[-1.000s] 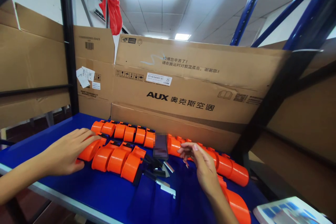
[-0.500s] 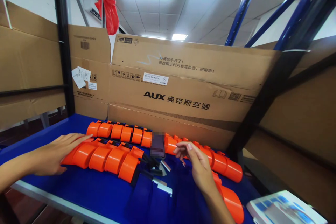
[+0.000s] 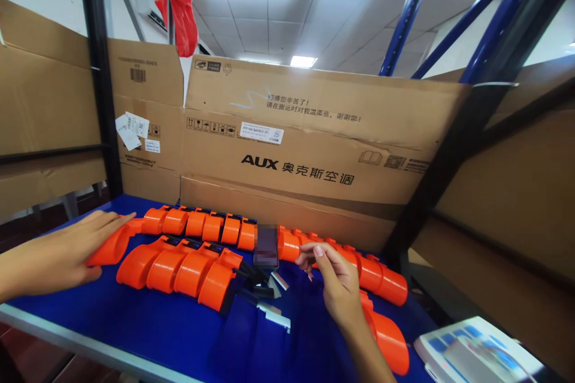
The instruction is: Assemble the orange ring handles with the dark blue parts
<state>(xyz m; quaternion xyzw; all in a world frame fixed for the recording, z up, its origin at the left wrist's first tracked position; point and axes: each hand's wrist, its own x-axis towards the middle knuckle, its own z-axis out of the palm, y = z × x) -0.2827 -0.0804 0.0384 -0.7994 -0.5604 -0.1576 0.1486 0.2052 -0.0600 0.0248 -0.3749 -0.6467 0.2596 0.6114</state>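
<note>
At the left end of the front row, my left hand [image 3: 74, 245] is closed on an orange tape dispenser [image 3: 110, 246], which sits apart from the others. Beside it stand several more orange tape dispensers [image 3: 164, 269] with black parts at their backs. My right hand [image 3: 335, 275] hovers over the middle right of the table, fingers curled and thumb against them. A tiny pale scrap [image 3: 310, 276] shows just below those fingertips; I cannot tell whether they hold it. Black and silver pieces [image 3: 258, 284] lie loose between the hands.
A phone [image 3: 266, 248] leans between two back-row groups of dispensers. More dispensers [image 3: 389, 341] stand beyond my right forearm. A white and blue device [image 3: 476, 350] sits at the right front. Cardboard [image 3: 296, 131] walls the blue table [image 3: 171, 335]; black posts [image 3: 99, 72] rise at its corners.
My left hand has moved left, drawing one orange dispenser away from the front row. My right hand keeps nearly the same place and pose. The whole view has shifted slightly.
</note>
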